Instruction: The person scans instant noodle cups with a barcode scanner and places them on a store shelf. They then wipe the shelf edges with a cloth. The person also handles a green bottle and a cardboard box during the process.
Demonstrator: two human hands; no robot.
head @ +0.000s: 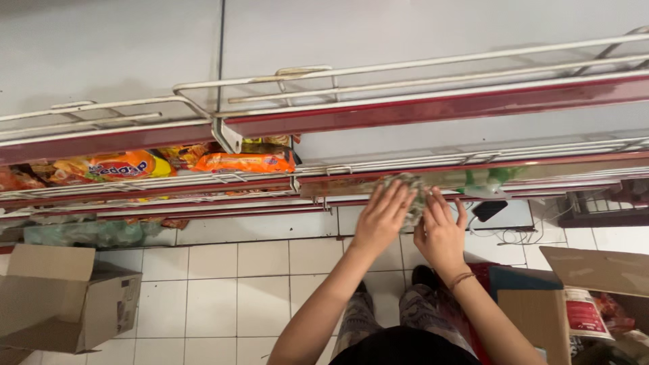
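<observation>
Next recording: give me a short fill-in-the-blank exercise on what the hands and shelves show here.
1. Both hands, the left hand and the right hand, press a crumpled ____ against the shelf edge.
2. The orange packets lie on a shelf to the ____ of the hands.
3. The open cardboard box at lower left stands on a white ____ floor.
4. A thin band circles the ____ wrist.

Missing words: cloth; left; tiled; right
</observation>
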